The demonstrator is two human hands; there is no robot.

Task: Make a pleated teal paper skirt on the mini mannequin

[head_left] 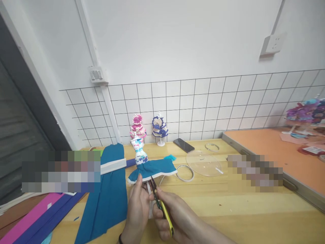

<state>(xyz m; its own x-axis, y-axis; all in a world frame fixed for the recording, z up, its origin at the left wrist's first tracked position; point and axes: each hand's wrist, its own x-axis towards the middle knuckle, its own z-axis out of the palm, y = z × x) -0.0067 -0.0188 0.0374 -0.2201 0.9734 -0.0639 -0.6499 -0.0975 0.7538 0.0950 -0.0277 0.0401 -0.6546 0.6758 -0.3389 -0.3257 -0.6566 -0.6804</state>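
Observation:
A small mannequin (140, 151) with a white, pink and blue bodice stands upright at the middle of the table. Around its waist is a teal skirt (157, 168) with a white lower edge, spread out to the right. My left hand (138, 203) is closed on the skirt's lower edge, its thumb on top; the fingers beneath are partly hidden. In my right hand (169, 210) are scissors (165, 213) with yellow-green handles, their dark blades pointing up at the skirt's white edge near my left fingers.
Teal paper (106, 196) lies left, with a white strip across it. Behind stand two small decorated stands (159, 127) and a phone (184, 145). A tape ring (185, 173) and clear disc (204, 163) lie right. An orange board (266, 145) borders the far right.

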